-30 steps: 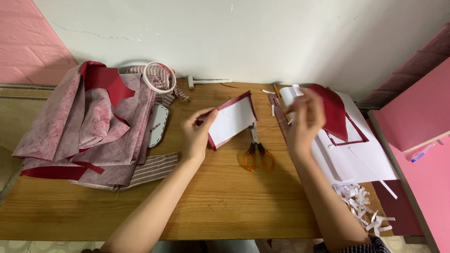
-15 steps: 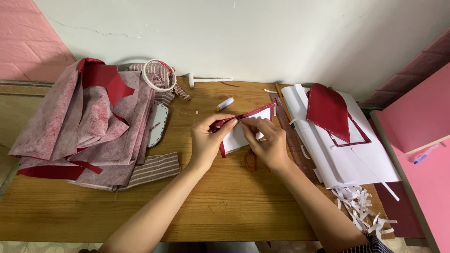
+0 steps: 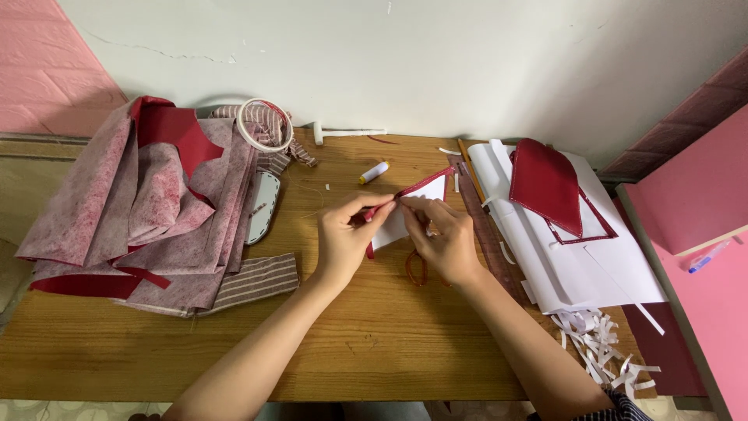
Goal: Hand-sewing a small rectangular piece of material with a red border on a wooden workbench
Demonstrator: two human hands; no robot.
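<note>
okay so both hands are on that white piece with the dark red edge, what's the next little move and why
Probably slide the pinch a little further along the dark red edging. The left hand and right hand both grip the white piece at its upper edge, where the red border looks folded over. The stretch toward the far corner isn't held yet.

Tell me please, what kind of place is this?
Probably a home sewing or craft corner. A wooden table stands against a white wall, bearing a pile of pink fabric, an embroidery hoop and paper patterns. Both hands, left hand and right hand, work a red-edged white piece.
</note>
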